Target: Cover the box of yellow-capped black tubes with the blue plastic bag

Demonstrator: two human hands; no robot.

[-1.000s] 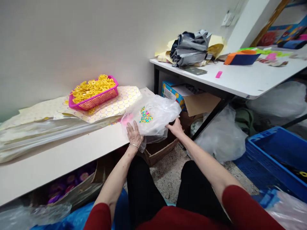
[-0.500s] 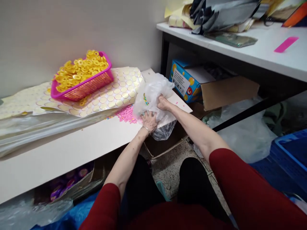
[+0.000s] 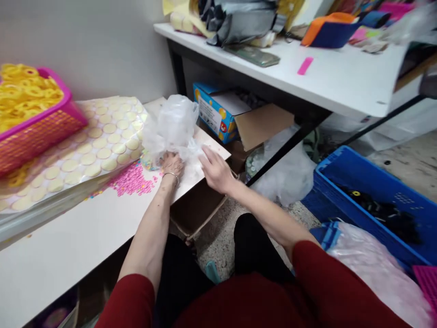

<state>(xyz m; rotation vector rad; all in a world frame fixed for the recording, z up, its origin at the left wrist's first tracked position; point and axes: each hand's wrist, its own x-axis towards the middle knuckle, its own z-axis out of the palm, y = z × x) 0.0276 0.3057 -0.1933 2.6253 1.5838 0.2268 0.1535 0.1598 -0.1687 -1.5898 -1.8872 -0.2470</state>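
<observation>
A clear plastic bag [image 3: 175,120] lies crumpled on the white bench [image 3: 82,237], with small colored pieces by its lower left side. My left hand [image 3: 171,165] rests at the bag's lower edge, its fingers slightly bent and apart, the tips partly behind the film. My right hand [image 3: 216,171] is just right of the bag, above the bench edge. Its fingers are loosely apart, the tips close to a thin end of the bag; whether they touch it is hard to tell. Small pink pieces [image 3: 133,180] are spread left of my left hand.
A pink basket [image 3: 73,107] of yellow rings stands at the left beside sheets of round stickers [image 3: 102,141]. Behind is a higher white table [image 3: 334,82], with a blue carton [image 3: 211,111] underneath. A blue crate [image 3: 375,182] with dark pieces sits at the right.
The view has turned right, bringing more of the blue crate into sight. My right hand has come off the middle of the bag, to its right side. My left hand stays at the bag's lower edge.
</observation>
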